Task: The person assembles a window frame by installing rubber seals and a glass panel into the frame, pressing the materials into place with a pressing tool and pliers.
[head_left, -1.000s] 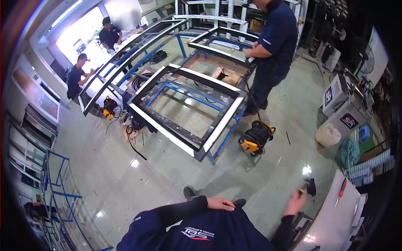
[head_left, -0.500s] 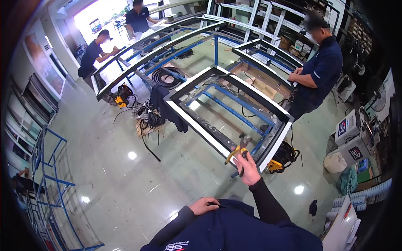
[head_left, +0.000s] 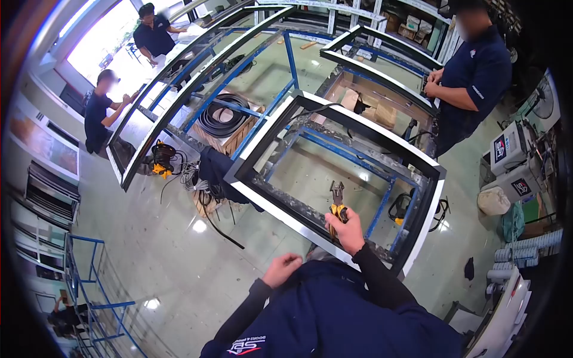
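My right hand is closed around the yellow and black handles of a pair of pliers. Their metal jaws point away from me, over the opening of a black and white window frame. That frame lies on a blue metal stand, and my right forearm reaches over its near edge. In front of my waist, apart from the frame, is my left hand. Its fingers are curled in, and nothing shows in them.
Longer frames rest on blue supports at left. Coiled black gasket, a yellow cable reel and loose cables lie below. One co-worker stands at right; two others are at far left. A blue rack stands at near left.
The view has come closer to the window frame. My right hand has turned the pliers from tilted to nearly upright. My left hand has come away from my shirt's hem.
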`<state>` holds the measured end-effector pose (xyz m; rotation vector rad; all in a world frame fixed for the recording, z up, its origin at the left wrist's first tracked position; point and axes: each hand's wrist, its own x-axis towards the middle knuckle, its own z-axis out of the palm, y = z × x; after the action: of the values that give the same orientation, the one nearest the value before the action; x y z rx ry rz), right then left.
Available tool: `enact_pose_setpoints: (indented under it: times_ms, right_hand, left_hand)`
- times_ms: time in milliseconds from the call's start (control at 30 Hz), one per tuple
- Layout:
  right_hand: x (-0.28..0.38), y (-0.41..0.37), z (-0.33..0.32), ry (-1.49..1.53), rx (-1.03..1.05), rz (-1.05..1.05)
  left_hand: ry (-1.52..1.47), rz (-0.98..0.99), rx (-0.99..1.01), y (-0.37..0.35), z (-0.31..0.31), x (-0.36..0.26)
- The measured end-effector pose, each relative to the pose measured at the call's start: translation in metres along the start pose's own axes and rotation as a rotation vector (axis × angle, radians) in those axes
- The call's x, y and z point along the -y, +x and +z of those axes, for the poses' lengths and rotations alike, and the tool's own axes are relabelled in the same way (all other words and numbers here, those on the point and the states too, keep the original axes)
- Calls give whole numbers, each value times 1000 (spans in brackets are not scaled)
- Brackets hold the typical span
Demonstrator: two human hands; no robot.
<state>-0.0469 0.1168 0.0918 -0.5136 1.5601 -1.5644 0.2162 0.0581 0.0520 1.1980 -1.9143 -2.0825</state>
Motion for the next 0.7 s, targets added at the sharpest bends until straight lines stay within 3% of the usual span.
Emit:
enact_pose_setpoints:
  times_ms: [67, 167, 200, 233, 300, 333, 433, 500, 700]
  right_hand:
    - [5, 18, -2, -271, -62, 20]
    - [41, 24, 16, -331, -208, -178]
    - [32, 35, 19, -197, -202, -189]
    - [36, 46, 20, -268, -177, -128]
    - [45, 63, 21, -404, -135, 4]
    - [37, 74, 22, -416, -136, 57]
    - [13, 99, 48, -46, -237, 130]
    - [10, 114, 76, 136, -325, 104]
    - [-8, 143, 138, 263, -567, 153]
  left_hand:
    - [38, 35, -112, 38, -28, -24]
    - [50, 235, -335, 104, -74, -60]
    - [202, 333, -380, 125, -94, -76]
    - [226, 384, -414, 150, -112, -84]
    - [7, 374, -395, 196, -141, -107]
    - [73, 360, -382, 218, -153, -125]
    - [162, 343, -254, 276, -179, -160]
    - [646, 666, -327, 315, -193, -169]
    - [735, 790, -138, 448, -194, -185]
